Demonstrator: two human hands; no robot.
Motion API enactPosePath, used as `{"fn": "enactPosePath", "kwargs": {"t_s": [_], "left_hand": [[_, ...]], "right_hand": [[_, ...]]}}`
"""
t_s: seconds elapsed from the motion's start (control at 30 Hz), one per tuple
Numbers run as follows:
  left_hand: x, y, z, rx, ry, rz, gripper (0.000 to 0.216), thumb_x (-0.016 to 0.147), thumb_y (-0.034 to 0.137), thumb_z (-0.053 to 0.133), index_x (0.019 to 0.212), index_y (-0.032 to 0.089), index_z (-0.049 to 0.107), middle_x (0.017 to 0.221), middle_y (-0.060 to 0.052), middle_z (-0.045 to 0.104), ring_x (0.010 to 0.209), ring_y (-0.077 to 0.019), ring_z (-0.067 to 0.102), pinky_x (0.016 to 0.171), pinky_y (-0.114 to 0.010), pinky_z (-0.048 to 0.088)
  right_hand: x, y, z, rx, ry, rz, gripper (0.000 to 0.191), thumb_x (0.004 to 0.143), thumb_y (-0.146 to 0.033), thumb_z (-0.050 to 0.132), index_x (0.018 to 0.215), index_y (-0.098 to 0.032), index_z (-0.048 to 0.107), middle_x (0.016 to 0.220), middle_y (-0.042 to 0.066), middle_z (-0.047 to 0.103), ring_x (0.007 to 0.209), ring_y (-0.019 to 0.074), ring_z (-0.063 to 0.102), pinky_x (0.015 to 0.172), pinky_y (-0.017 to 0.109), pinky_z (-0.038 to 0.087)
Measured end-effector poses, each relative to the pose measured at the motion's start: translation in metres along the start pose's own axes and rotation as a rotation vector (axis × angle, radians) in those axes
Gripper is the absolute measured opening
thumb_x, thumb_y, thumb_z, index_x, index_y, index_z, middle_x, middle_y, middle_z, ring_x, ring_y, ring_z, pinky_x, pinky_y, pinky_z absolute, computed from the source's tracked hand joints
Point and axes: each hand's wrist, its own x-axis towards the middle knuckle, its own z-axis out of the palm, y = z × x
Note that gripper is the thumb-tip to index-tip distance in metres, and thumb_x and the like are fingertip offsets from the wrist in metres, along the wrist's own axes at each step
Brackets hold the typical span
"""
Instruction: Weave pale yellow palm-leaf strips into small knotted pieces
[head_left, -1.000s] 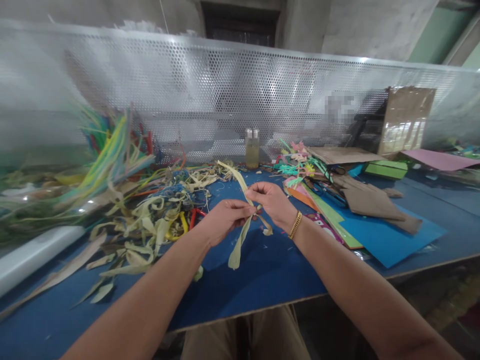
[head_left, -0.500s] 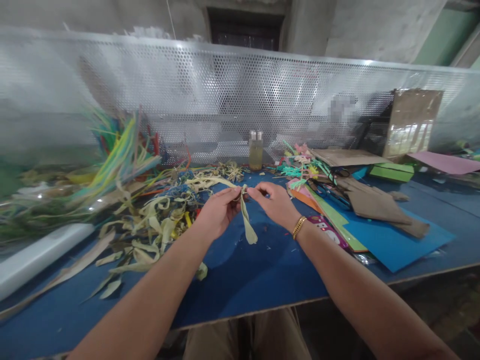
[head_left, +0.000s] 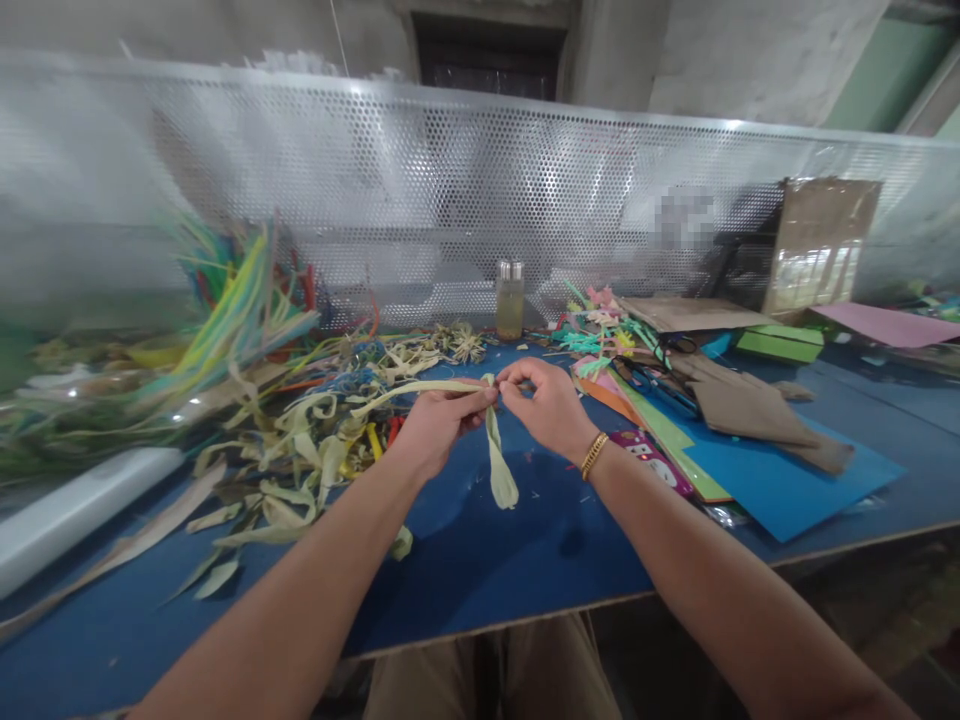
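Observation:
Over the middle of the blue tabletop, my left hand (head_left: 444,422) is closed on a pale green leaf strip (head_left: 501,480), thumb pressed along the top. One end of the strip hangs down in a rounded loop, and another length stretches out to the left past my fingers. My right hand (head_left: 541,402), a gold bracelet at its wrist, pinches the strip at its knotted or folded top, touching close to the left fingertips. Exactly how the strip is wound there is hidden by the fingers.
Loose dried leaf strips (head_left: 300,470) lie left of my hands. Behind them stand bundled coloured straws (head_left: 232,300). A clear bottle (head_left: 510,305) stands at the back by a perforated metal panel (head_left: 420,190). Blue paper (head_left: 787,480) and cardboard pieces (head_left: 750,405) lie on the right.
The hanging loop has dropped lower and swung slightly right. My left fingers have shifted along the strip, and its left length now shows more clearly beyond them.

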Motion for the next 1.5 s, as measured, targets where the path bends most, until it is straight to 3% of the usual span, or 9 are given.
{"fn": "enactPosePath", "kwargs": {"t_s": [0.17,0.37,0.53,0.67,0.87,1.0,1.13,1.3,1.5], "left_hand": [[-0.001,0.0,0.001,-0.021,-0.02,-0.014,0.021,0.057,0.024,0.084,0.068,0.013,0.07,0.06,0.001,0.061,0.053,-0.0063,0.049,0.051,-0.018,0.039],[-0.002,0.005,0.001,-0.16,-0.003,-0.085,0.018,0.066,0.026,0.08,0.072,0.012,0.069,0.066,-0.001,0.064,0.057,-0.0069,0.054,0.055,-0.017,0.046],[-0.004,0.011,0.005,-0.213,0.021,-0.103,0.011,0.077,0.021,0.069,0.075,0.011,0.07,0.069,-0.005,0.067,0.057,-0.0079,0.058,0.053,-0.016,0.048],[-0.004,0.012,0.007,-0.236,0.02,-0.089,0.01,0.079,0.018,0.066,0.08,0.01,0.071,0.077,-0.008,0.071,0.066,-0.0108,0.064,0.061,-0.018,0.052],[-0.003,0.008,0.005,-0.253,0.056,-0.05,0.014,0.081,0.022,0.066,0.089,0.012,0.071,0.084,-0.008,0.073,0.074,-0.0134,0.067,0.065,-0.021,0.054],[-0.001,0.004,0.007,-0.3,0.063,-0.052,0.013,0.083,0.022,0.063,0.089,0.012,0.07,0.087,-0.007,0.072,0.071,-0.0111,0.064,0.06,-0.019,0.052],[-0.003,0.001,0.012,-0.371,0.057,-0.082,0.012,0.083,0.019,0.064,0.088,0.012,0.07,0.088,-0.007,0.071,0.064,-0.0071,0.06,0.059,-0.016,0.051],[-0.007,0.0,0.017,-0.334,0.084,-0.095,0.01,0.079,0.015,0.067,0.086,0.011,0.07,0.089,-0.009,0.072,0.08,-0.0142,0.067,0.079,-0.027,0.055],[-0.004,-0.005,0.015,-0.305,0.065,-0.035,0.021,0.064,0.004,0.073,0.084,0.011,0.072,0.082,-0.006,0.072,0.079,-0.0144,0.067,0.082,-0.026,0.054]], "right_hand": [[0.0,0.0,-0.001,-0.123,0.052,-0.049,0.013,0.081,-0.019,0.058,0.068,-0.02,0.055,0.088,0.001,0.071,0.086,0.0165,0.063,0.086,0.034,0.039],[0.001,0.005,-0.003,-0.131,0.021,-0.006,0.015,0.087,-0.032,0.056,0.077,-0.022,0.062,0.083,0.001,0.07,0.082,0.0171,0.062,0.083,0.034,0.04],[-0.001,0.005,-0.004,-0.194,0.147,-0.037,0.011,0.085,-0.029,0.059,0.094,-0.025,0.064,0.101,0.002,0.069,0.099,0.0211,0.058,0.091,0.038,0.038],[-0.002,0.002,-0.005,-0.228,0.189,-0.055,0.004,0.083,-0.026,0.061,0.085,-0.024,0.063,0.098,0.002,0.068,0.099,0.0209,0.057,0.091,0.039,0.037],[-0.003,-0.002,-0.002,-0.272,0.095,-0.047,0.008,0.077,-0.033,0.069,0.077,-0.026,0.067,0.097,0.001,0.066,0.099,0.0217,0.054,0.092,0.04,0.034],[-0.006,-0.002,0.005,-0.321,0.058,-0.029,0.017,0.075,-0.044,0.07,0.078,-0.027,0.07,0.101,0.003,0.064,0.101,0.023,0.051,0.091,0.04,0.033],[-0.008,0.0,0.009,-0.382,0.091,-0.002,0.03,0.074,-0.053,0.068,0.079,-0.024,0.069,0.103,0.005,0.063,0.102,0.024,0.049,0.091,0.041,0.031],[-0.007,0.001,0.007,-0.359,0.086,0.042,0.014,0.079,-0.036,0.066,0.074,-0.024,0.069,0.1,0.003,0.066,0.099,0.0219,0.051,0.091,0.039,0.031],[-0.008,-0.003,0.009,-0.329,0.08,0.023,0.011,0.077,-0.032,0.066,0.072,-0.022,0.067,0.102,0.002,0.067,0.098,0.0213,0.052,0.091,0.038,0.03]]}}
